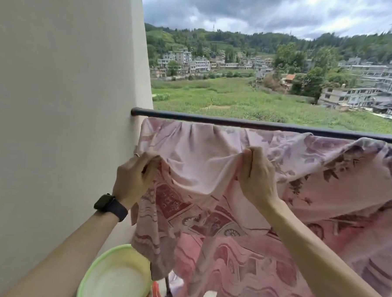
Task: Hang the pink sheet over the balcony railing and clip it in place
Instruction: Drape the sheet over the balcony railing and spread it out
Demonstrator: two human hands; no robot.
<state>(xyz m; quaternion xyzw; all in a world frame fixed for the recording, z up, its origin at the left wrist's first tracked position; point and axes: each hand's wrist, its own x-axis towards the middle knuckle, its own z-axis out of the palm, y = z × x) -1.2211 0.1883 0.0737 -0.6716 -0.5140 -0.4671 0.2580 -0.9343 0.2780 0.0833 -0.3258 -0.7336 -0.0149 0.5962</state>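
Starting at the left, there's a plain pale wall (57, 95) with a green-rimmed basin (115, 278) down low beside it. The left hand (134, 179), with a dark watch (110, 206) on the wrist, has its fingers curled round a bunched bit of the pink sheet (204, 153), right near the sheet's wall-side edge. The sheet is draped over the dark balcony railing (237, 122) and hangs down on the near side, gathered into little pleats along the bar. The cloth sags in a shallow scoop between the two hands. The right hand (257, 176) pinches its own fold a bit higher and closer to the rail, so both hands are clamped on fabric. Further right the sheet is rumpled and slopes up to the bar. I'd say this is the spreading and evening-out step: the hanging is basically done, but nothing's clipped. No clips are in view anywhere, so next up is probably tugging the pleats flat along the rail, then freeing one hand to fetch a clip while the other keeps the cloth from sliding off.
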